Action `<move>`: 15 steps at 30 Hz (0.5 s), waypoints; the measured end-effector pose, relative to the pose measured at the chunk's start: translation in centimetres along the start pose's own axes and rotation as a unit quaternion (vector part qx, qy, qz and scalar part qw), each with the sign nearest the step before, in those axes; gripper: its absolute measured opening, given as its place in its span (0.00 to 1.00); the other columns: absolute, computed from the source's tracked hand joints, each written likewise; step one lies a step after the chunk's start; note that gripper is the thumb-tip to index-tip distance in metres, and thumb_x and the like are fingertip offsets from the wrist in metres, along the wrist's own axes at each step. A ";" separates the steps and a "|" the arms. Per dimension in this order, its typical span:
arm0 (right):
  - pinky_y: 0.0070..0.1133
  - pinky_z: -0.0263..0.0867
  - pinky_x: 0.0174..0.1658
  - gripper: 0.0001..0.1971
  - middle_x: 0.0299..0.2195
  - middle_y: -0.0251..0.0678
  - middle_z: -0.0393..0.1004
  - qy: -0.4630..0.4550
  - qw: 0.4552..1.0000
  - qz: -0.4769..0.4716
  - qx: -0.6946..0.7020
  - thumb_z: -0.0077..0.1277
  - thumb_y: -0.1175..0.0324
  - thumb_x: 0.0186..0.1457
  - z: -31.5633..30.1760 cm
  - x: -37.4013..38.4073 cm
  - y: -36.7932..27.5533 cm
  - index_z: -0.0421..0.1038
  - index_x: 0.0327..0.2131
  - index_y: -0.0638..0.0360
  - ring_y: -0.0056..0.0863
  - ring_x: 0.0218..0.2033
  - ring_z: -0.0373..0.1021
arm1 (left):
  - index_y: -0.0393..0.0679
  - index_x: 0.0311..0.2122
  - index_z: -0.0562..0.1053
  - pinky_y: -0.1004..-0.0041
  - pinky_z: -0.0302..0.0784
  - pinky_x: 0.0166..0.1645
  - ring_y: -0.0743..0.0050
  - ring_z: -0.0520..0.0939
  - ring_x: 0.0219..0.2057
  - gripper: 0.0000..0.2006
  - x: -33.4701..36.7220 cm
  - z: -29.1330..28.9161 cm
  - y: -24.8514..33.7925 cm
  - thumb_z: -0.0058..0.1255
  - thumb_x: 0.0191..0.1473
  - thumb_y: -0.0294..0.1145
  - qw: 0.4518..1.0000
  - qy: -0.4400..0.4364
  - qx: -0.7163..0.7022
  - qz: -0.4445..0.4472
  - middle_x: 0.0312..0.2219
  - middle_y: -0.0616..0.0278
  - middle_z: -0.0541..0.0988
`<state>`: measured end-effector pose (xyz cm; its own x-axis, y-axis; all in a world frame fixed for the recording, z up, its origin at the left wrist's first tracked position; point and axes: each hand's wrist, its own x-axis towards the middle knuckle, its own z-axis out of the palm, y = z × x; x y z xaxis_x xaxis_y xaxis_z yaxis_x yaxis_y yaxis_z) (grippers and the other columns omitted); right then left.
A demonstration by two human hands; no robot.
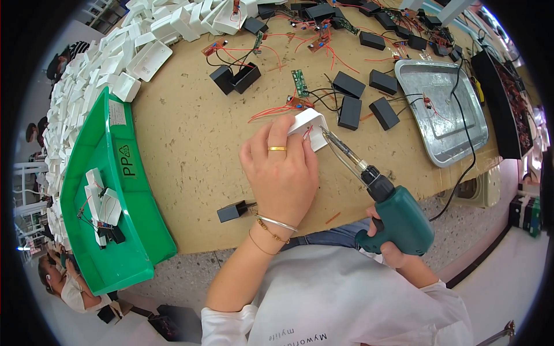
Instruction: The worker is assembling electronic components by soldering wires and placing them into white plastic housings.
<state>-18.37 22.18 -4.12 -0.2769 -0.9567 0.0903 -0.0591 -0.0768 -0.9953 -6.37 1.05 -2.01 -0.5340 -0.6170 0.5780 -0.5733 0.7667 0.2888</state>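
My left hand (283, 173) is closed on a small white plastic case (315, 119) above the middle of the table, its open side turned right. Red wire ends show inside the case. In my right hand (389, 245) is a green pistol-shaped soldering gun (404, 219), gripped by its handle. Its tip reaches into or against the case's open side; exact contact is hard to tell. Just beyond the case lie a red-brown circuit board (299, 103) with red wires and a green circuit board (299, 83). A black box (232, 211) rests left of my left wrist.
A green plastic bin (109, 242) holding white cases stands at left. White cases (156, 57) pile up behind it. Several black boxes (349, 112) and wired boards lie across the table (190, 144). A metal tray (441, 155) sits at right, the gun's black cord (470, 167) running past it.
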 end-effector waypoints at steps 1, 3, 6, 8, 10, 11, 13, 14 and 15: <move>0.19 0.64 0.34 0.29 0.37 0.37 0.68 0.010 1.000 -0.004 -0.018 0.52 0.52 0.51 0.0 0.0 0.1 0.63 0.48 0.68 0.22 0.30 0.67 | 0.38 0.29 0.73 0.60 0.61 0.46 0.60 0.69 0.44 0.06 0.0 0.0 0.0 0.52 0.45 0.27 1.000 0.004 0.002 -0.002 0.43 0.63 0.70; 0.19 0.65 0.32 0.24 0.32 0.35 0.72 0.020 0.999 -0.007 -0.036 0.55 0.60 0.50 -0.1 0.2 0.1 0.66 0.46 0.69 0.22 0.30 0.68 | 0.38 0.29 0.73 0.60 0.61 0.46 0.60 0.69 0.44 0.06 0.1 0.1 0.1 0.52 0.45 0.27 1.000 0.005 0.006 -0.007 0.43 0.63 0.70; 0.20 0.66 0.30 0.22 0.26 0.33 0.72 0.013 0.993 -0.019 -0.116 0.56 0.60 0.48 0.2 0.5 0.2 0.68 0.42 0.68 0.23 0.26 0.69 | 0.37 0.28 0.72 0.61 0.62 0.46 0.60 0.69 0.43 0.05 0.1 0.1 0.0 0.52 0.44 0.27 1.000 0.002 0.012 -0.014 0.43 0.63 0.70; 0.20 0.66 0.29 0.23 0.27 0.33 0.72 0.050 0.990 -0.028 -0.132 0.56 0.60 0.48 0.6 0.6 0.3 0.68 0.42 0.68 0.23 0.26 0.69 | 0.37 0.27 0.72 0.61 0.62 0.46 0.60 0.69 0.43 0.05 0.3 0.1 0.1 0.52 0.43 0.26 1.000 -0.001 0.011 -0.017 0.43 0.63 0.70; 0.20 0.66 0.29 0.23 0.26 0.33 0.71 0.060 0.991 -0.011 -0.117 0.56 0.60 0.48 1.1 0.9 -0.1 0.68 0.42 0.68 0.23 0.25 0.69 | 0.37 0.26 0.72 0.61 0.62 0.46 0.60 0.69 0.43 0.05 0.3 0.1 0.1 0.52 0.43 0.26 1.000 -0.009 0.022 -0.018 0.42 0.62 0.70; 0.20 0.65 0.29 0.23 0.26 0.34 0.71 0.070 0.992 0.006 -0.101 0.57 0.59 0.48 1.2 1.0 -0.2 0.68 0.43 0.69 0.23 0.25 0.69 | 0.37 0.26 0.72 0.61 0.62 0.46 0.60 0.69 0.43 0.05 0.3 0.1 0.1 0.52 0.43 0.26 1.000 -0.008 0.022 -0.019 0.42 0.62 0.70; 0.19 0.65 0.29 0.24 0.26 0.33 0.71 0.051 0.991 -0.007 -0.121 0.57 0.59 0.48 0.8 1.1 0.0 0.67 0.44 0.69 0.23 0.25 0.69 | 0.37 0.27 0.72 0.61 0.62 0.45 0.60 0.69 0.43 0.05 0.3 0.2 0.0 0.52 0.42 0.25 1.000 -0.004 0.019 -0.015 0.42 0.62 0.70; 0.19 0.65 0.29 0.26 0.26 0.33 0.71 0.032 0.989 -0.020 -0.141 0.57 0.60 0.48 0.7 1.2 0.1 0.66 0.45 0.70 0.22 0.25 0.69 | 0.37 0.27 0.72 0.61 0.62 0.45 0.60 0.69 0.43 0.05 0.3 0.2 0.0 0.52 0.42 0.25 1.000 -0.004 0.018 -0.016 0.42 0.62 0.70; 0.19 0.65 0.29 0.26 0.26 0.33 0.71 0.032 0.989 -0.019 -0.141 0.57 0.60 0.48 0.7 1.3 0.1 0.66 0.45 0.70 0.22 0.25 0.69 | 0.37 0.27 0.72 0.61 0.62 0.46 0.60 0.69 0.43 0.05 0.2 0.2 0.1 0.52 0.41 0.25 1.000 -0.007 0.015 -0.016 0.42 0.63 0.70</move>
<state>-18.03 20.70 -4.13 -0.3284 -0.9342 0.1393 -0.3344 -0.0229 -0.9421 -6.63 0.91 -1.96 -0.5243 -0.6436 0.5576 -0.6086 0.7412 0.2832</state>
